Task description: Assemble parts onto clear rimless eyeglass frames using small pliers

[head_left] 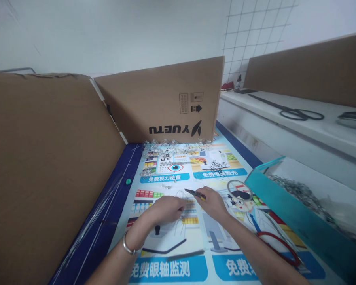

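My right hand [212, 201] is closed around a pair of pliers [195, 193], whose dark pointed jaws face left. My left hand [169, 208] is closed in a pinch just left of the jaws. Between its fingertips runs a thin wire [181, 194], with fine loops above and strands hanging below. Past both hands lie a few clear beads [166, 187] on the printed table cover [192, 237]. More clear beads [178, 147] are heaped along the cardboard, and small dark wire pieces [218, 166] sit to their right.
Cardboard panels stand at the left [41, 158] and back [136, 103]. At right is a teal box [284, 209] holding metal pieces and a clear bag. A pale ring [239, 181] and a red ring [293, 247] lie nearby. Scissors [298, 114] rest on a white shelf [255, 106].
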`<act>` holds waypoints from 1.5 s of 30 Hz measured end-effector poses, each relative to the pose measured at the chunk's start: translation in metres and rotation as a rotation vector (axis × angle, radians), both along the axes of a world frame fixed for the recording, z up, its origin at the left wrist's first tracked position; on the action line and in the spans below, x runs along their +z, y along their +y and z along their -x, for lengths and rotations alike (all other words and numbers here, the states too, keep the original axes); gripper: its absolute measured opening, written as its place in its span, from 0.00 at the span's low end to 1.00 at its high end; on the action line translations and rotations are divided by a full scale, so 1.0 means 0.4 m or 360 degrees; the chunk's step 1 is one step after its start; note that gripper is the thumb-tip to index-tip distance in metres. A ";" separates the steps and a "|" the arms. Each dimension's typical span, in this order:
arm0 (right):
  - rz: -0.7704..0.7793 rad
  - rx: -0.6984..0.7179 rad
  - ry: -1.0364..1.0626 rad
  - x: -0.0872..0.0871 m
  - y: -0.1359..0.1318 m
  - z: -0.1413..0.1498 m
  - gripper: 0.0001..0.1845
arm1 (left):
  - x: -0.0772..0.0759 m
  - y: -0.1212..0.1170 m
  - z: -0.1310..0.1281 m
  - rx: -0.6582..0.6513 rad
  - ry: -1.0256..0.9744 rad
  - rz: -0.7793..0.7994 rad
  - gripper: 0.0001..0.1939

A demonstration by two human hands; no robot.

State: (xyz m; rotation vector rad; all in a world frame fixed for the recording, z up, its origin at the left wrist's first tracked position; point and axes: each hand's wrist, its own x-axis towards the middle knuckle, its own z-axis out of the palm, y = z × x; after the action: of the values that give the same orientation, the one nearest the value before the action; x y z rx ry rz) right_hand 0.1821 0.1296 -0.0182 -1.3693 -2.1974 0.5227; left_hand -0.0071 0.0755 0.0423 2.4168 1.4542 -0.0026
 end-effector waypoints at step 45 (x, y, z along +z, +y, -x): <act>0.0520 0.0230 0.0807 0.020 -0.027 0.014 0.15 | -0.070 0.016 -0.062 0.0586 -0.1666 0.0719 0.15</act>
State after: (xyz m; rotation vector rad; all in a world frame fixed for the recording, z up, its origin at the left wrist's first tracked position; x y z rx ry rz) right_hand 0.1764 0.1186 -0.0103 -1.0734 -1.8476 1.1835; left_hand 0.0178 0.0820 0.0144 1.3580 1.1485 0.7899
